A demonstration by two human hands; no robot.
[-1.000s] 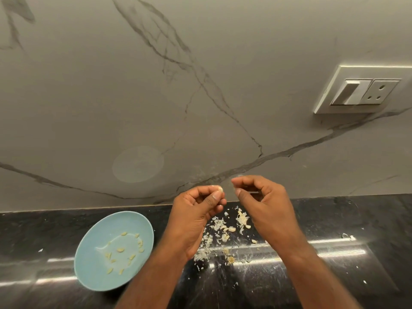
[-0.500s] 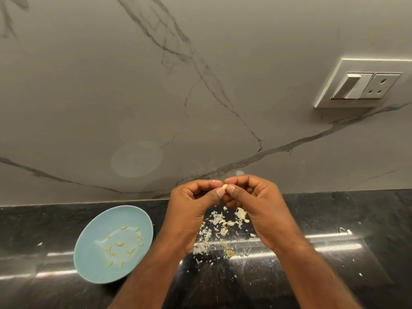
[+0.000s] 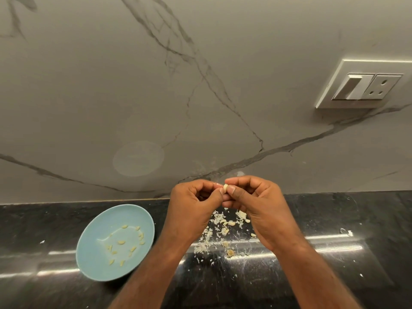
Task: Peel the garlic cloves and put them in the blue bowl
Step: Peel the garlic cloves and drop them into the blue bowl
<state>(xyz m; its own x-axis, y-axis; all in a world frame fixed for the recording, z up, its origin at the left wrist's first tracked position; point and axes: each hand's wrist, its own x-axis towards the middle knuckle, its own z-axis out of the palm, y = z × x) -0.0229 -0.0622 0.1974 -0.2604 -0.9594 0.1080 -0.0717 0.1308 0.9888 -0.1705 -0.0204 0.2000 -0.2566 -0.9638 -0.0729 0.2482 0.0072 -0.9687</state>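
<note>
Black worktop (image 3: 334, 219): wall (image 3: 200, 85) along far edge, peels (image 3: 214, 233) under hands.
Bowl (image 3: 89, 248): just left of left forearm.
Left hand (image 3: 191, 210), right hand (image 3: 263, 210): both pinching one clove (image 3: 225, 187).

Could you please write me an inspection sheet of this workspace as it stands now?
Surface: black counter, glossy, flecked with white bits.
Job's things: blue bowl at left holds peeled cloves; one garlic clove held above the counter.
Clutter: garlic skins scattered on the counter below the hands.
Grippers: left hand and right hand both pinch the garlic clove.
Cables: nothing seen.
Surroundings: veined marble wall; switch and socket plate at upper right.
</note>
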